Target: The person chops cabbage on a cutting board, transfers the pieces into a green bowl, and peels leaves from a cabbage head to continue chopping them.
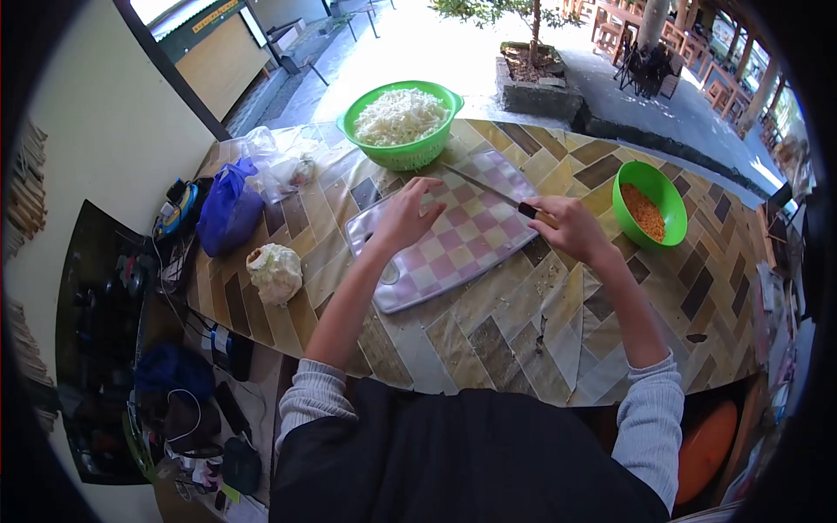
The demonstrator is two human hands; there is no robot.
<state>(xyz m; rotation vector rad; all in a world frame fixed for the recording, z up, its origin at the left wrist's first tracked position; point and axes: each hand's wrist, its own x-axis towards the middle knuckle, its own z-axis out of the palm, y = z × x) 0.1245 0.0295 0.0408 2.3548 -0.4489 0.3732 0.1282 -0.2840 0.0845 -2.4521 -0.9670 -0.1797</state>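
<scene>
Left hand [405, 213] flat; right hand [571, 225] fisted.

Glossy green plastic colander [403, 153], smooth checkered plastic cutting board [453, 235], metal knife blade [481, 185], shiny patterned tablecloth [523, 322]

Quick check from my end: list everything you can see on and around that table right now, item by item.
Cutting board: one, pink and white checked, table centre, under both hands.
Knife: one, dark handle, blade lying across the board's far edge.
Green colander: one, far side of the table, full of white shredded food.
Green bowl: one, right of the board, holding orange grains.
Cabbage piece: one, pale, left of the board.
Blue bag: one, left table edge.
Clear plastic bags: a few, crumpled, beside the colander.
Table: one, brown patterned cover.
Left hand: flat on the board, empty.
Right hand: fingers closed round the knife handle.
</scene>
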